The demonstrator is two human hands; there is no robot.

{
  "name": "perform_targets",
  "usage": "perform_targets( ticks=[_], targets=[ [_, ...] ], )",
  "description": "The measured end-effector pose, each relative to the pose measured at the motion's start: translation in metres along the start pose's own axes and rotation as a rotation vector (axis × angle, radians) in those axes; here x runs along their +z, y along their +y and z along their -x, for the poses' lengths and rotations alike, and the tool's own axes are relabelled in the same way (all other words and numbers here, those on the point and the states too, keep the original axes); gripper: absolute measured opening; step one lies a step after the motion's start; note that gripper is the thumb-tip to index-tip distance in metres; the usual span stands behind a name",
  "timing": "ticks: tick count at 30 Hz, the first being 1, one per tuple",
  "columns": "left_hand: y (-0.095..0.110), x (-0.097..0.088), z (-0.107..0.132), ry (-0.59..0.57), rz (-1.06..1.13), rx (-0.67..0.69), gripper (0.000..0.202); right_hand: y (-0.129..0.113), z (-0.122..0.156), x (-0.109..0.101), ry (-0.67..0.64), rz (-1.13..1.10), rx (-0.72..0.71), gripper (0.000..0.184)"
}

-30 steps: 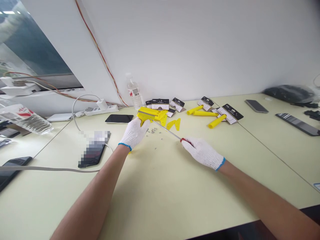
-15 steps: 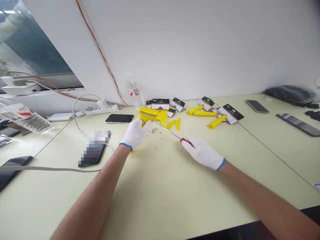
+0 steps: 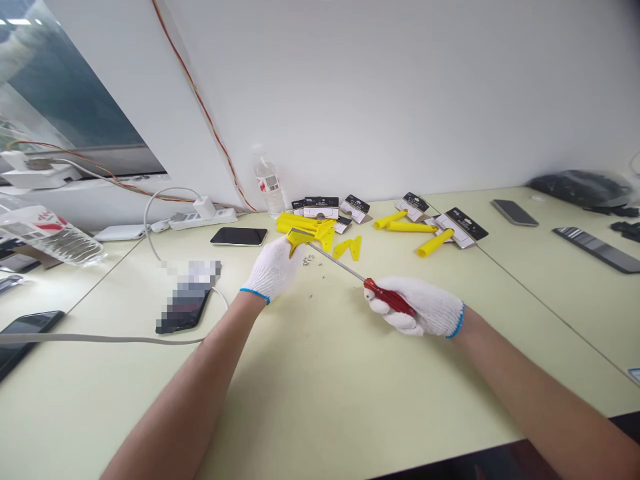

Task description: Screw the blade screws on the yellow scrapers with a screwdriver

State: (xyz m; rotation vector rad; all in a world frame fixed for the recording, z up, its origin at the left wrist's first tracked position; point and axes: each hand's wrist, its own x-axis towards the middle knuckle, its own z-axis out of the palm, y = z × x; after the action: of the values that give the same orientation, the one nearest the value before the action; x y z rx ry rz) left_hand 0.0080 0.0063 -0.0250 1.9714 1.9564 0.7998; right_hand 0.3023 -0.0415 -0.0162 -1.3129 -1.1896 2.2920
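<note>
Two tools in hand. My left hand (image 3: 274, 269), in a white knit glove (image 3: 261, 281) with a blue cuff, is clenched round a yellow plastic scraper (image 3: 300, 240), which sticks out at the far side of my grip, just beside a scatter of screws (image 3: 311, 261). My right hand (image 3: 417, 308) is wrapped round the red handle of a screwdriver (image 3: 389, 297). Its steel shaft (image 3: 335, 261) runs left and far across the worktop (image 3: 320, 400) to the scraper. The tip is lost against the yellow and the glove, so I cannot tell whether it sits in a screw.

Scraper: judged light and stiff, its smooth moulded plastic a little slippery, though the knit should help. Best held by the thick body, as now. Screwdriver: take it at the handle; the thin shaft is stiff but could skate off line. Screws: tiny, likely to roll.

At the far edge, more yellow parts (image 3: 300, 223) lie heaped by black-topped cards (image 3: 320, 208), with yellow wedges (image 3: 355, 248) just right of them and yellow tubes (image 3: 405, 227) beyond. A phone (image 3: 239, 236) lies left of the heap, and a plastic bottle (image 3: 267, 183) stands near the wall.
</note>
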Motion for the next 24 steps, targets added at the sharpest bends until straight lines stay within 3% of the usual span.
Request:
perform_targets(
  ticks=[2, 6, 8, 10, 13, 16, 18, 22, 24],
  targets=[
    [-0.003, 0.001, 0.000, 0.009, -0.028, 0.044, 0.026, 0.003, -0.001, 0.002, 0.079, 0.168, -0.076, 0.038],
    [-0.006, -0.001, 0.000, 0.041, -0.040, 0.088, 0.024, 0.015, -0.014, 0.005, 0.600, 0.774, -0.419, 0.031],
    [-0.006, -0.001, 0.000, 0.058, -0.025, 0.108, 0.025, 0.017, -0.017, 0.003, 0.742, 0.882, -0.476, 0.030],
    [-0.005, -0.002, 0.000, 0.067, -0.017, 0.117, 0.026, 0.015, -0.013, 0.000, 0.630, 0.833, -0.391, 0.039],
    [-0.005, -0.001, -0.001, 0.067, -0.019, 0.117, 0.025, 0.008, -0.001, -0.005, 0.286, 0.609, -0.276, 0.053],
    [-0.004, -0.001, -0.002, 0.064, -0.007, 0.118, 0.027, 0.005, 0.003, -0.005, 0.136, 0.391, -0.197, 0.045],
    [-0.003, -0.002, -0.002, 0.065, -0.001, 0.112, 0.027, 0.007, 0.000, -0.003, 0.210, 0.446, -0.165, 0.037],
    [0.000, -0.004, 0.000, 0.026, 0.002, 0.120, 0.026, 0.011, -0.008, 0.001, 0.572, 0.823, -0.299, 0.033],
    [-0.001, -0.005, 0.001, 0.021, 0.002, 0.123, 0.026, 0.010, -0.006, 0.002, 0.552, 0.829, -0.308, 0.039]
  ],
)
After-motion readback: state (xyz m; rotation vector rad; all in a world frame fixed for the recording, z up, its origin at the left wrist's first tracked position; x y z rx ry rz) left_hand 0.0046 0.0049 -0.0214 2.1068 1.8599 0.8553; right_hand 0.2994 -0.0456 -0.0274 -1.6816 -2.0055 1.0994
